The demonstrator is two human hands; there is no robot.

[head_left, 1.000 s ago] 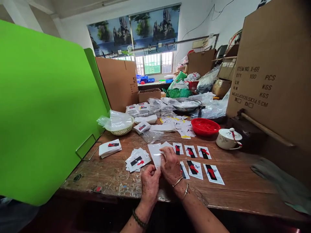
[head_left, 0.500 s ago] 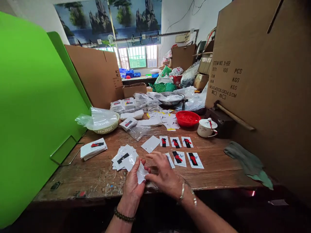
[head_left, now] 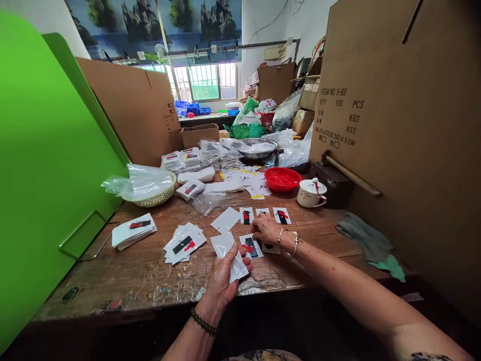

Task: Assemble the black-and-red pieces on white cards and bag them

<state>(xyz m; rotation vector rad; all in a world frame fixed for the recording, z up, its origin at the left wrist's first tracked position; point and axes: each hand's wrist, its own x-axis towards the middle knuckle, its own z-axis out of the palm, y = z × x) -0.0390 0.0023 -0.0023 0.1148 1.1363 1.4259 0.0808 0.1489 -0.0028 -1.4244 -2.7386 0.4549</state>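
At the near edge of the wooden bench (head_left: 323, 235), the left hand (head_left: 224, 278) is curled around a clear plastic sleeve (head_left: 230, 255), thumb on top and fingers beneath, so the sleeve stands up out of the hand and tilts away from the body. Just past its top edge lies a printed card (head_left: 251, 246) with a black and red item on it, flat on the wood and close to the sleeve; whether the two touch cannot be told. The right hand (head_left: 266, 229) is stretched forward, palm down, with its fingers spread loosely over the cards laid out in rows. Its fingertips rest on or just above one card of the far row, between a card at (head_left: 246, 215) and another at (head_left: 281, 215); whether it has pinched anything cannot be told, since the palm hides what is beneath. Two bangles sit on that wrist, a bead bracelet on the left.

To the left of the sleeve is a fanned heap of cards (head_left: 184, 243), and further left a neater stack (head_left: 133, 230). A blank white card (head_left: 225, 219) lies beyond the sleeve. Further back stand a woven basket (head_left: 154, 195) lined with plastic, a red bowl (head_left: 282, 179) and a lidded white cup (head_left: 310, 192). A grey-green cloth (head_left: 370, 243) lies at the right, beside a large cardboard box (head_left: 406, 125); a green board (head_left: 45, 170) stands at the left.
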